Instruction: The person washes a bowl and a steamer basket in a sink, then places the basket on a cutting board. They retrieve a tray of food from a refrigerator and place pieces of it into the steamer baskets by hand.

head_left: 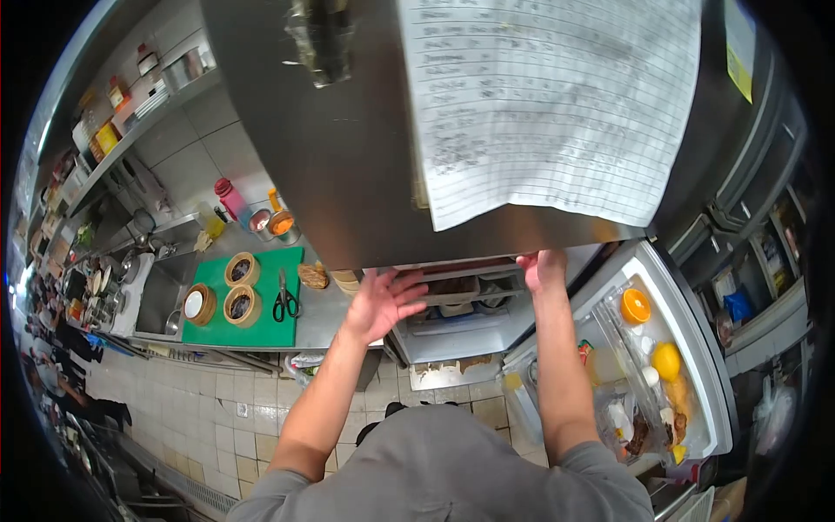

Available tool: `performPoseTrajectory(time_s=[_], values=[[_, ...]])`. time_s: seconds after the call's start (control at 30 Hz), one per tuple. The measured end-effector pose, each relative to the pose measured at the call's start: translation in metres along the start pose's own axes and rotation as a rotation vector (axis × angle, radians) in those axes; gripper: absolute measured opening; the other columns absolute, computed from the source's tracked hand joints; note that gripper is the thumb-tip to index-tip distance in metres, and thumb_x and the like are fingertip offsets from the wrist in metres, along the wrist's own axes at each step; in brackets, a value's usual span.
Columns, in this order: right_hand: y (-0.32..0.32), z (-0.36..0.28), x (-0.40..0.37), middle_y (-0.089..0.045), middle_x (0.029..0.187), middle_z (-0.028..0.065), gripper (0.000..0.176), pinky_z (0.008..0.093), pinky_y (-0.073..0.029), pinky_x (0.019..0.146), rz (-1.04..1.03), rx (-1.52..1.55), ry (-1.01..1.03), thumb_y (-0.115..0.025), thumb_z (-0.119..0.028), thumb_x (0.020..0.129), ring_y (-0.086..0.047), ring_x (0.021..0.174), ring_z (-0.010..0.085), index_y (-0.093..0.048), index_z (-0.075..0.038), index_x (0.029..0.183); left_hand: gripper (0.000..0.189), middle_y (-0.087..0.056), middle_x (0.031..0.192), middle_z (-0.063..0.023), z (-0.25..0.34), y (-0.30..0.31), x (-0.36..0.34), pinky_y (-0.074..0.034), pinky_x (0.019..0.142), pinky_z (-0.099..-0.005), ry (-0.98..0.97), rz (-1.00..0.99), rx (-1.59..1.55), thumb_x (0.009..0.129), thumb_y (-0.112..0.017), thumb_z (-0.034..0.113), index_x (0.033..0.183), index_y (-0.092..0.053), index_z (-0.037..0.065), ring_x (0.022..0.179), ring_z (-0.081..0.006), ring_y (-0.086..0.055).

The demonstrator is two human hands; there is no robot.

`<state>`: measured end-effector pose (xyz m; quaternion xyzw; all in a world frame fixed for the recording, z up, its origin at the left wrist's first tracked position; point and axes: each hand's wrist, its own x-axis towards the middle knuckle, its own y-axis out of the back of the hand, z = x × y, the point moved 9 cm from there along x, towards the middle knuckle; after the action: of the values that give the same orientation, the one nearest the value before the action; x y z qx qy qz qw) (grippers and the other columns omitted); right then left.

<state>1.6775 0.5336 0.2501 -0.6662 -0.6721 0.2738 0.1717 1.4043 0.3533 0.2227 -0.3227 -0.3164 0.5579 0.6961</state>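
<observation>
My left hand is raised in front of the open lower fridge compartment, fingers spread and nothing in it. My right hand is closed, its fingers curled at the bottom edge of the upper steel door; whether they grip that edge is hidden. Inside the compartment, containers sit on a shelf, partly shaded. The lower fridge door stands open at the right. Its racks hold a cut orange, a lemon and a white egg. A handwritten paper sheet hangs on the upper door.
On the left counter, a green cutting board bears small bamboo steamers and black-handled scissors. Behind it stand a pink bottle and a sink. Tiled floor lies below; people are at far left.
</observation>
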Motion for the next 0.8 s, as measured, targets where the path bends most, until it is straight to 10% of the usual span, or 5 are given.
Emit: performPoseTrajectory(time_s=[0.13,0.3,0.8], values=[[0.013,-0.011,-0.037,-0.068,0.091,0.0048,0.029,0.0264,-0.051,0.042,-0.111,-0.022,0.06,-0.057,-0.015,0.097,-0.063,0.064,0.0128,-0.062,-0.004,0.123,0.079,-0.051,0.147,-0.0217,-0.002,-0.024,0.022,-0.045,0.11,-0.0639,0.007,0.13,0.039,0.097,-0.06,0.059,0.152,-0.039,0.006,0.135,-0.0423,-0.051],[0.023,-0.022,-0.082,-0.069,0.118,0.0151,0.057,0.0292,-0.058,0.051,-0.212,0.007,0.032,-0.055,-0.008,0.097,-0.072,0.086,0.0195,-0.04,0.004,0.151,0.065,-0.046,0.148,-0.0309,-0.021,-0.024,0.004,-0.048,0.102,-0.071,0.075,0.171,-0.08,0.097,-0.06,0.024,0.149,-0.036,-0.006,0.136,-0.0496,-0.048],[0.112,0.061,-0.175,-0.041,0.155,0.0152,0.066,0.0536,-0.052,0.098,-0.388,0.056,-0.17,-0.053,-0.006,0.098,-0.052,0.133,0.0337,-0.024,-0.014,0.157,0.076,-0.051,0.144,-0.0252,-0.089,-0.004,-0.1,-0.062,0.086,-0.0623,0.106,0.153,0.004,0.086,-0.065,0.002,0.154,-0.031,0.001,0.123,-0.0447,-0.061]])
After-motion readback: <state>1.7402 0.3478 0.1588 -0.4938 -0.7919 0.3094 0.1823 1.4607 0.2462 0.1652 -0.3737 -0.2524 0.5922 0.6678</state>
